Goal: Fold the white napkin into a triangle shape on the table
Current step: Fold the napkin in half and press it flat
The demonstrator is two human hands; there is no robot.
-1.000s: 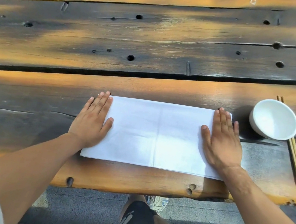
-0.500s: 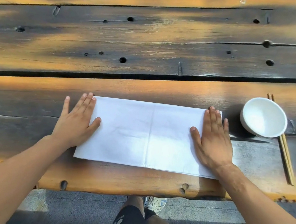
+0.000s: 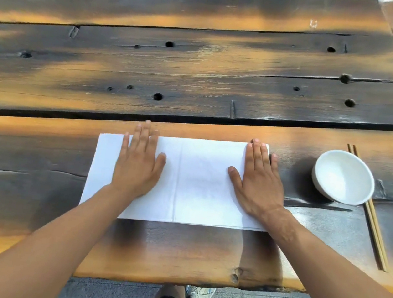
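Pressing our left hand (image 3: 138,168) and right hand (image 3: 258,184) flat, fingers straight, gripping nothing, on the napkin (image 3: 196,181) | napkin lies left of bowl (image 3: 343,177) | chopsticks (image 3: 371,217) just beyond bowl

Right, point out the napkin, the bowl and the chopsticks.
napkin (image 3: 195,186), head view, bare middle between the hands.
bowl (image 3: 343,177), head view, inside bottom.
chopsticks (image 3: 376,235), head view, shafts below the bowl.
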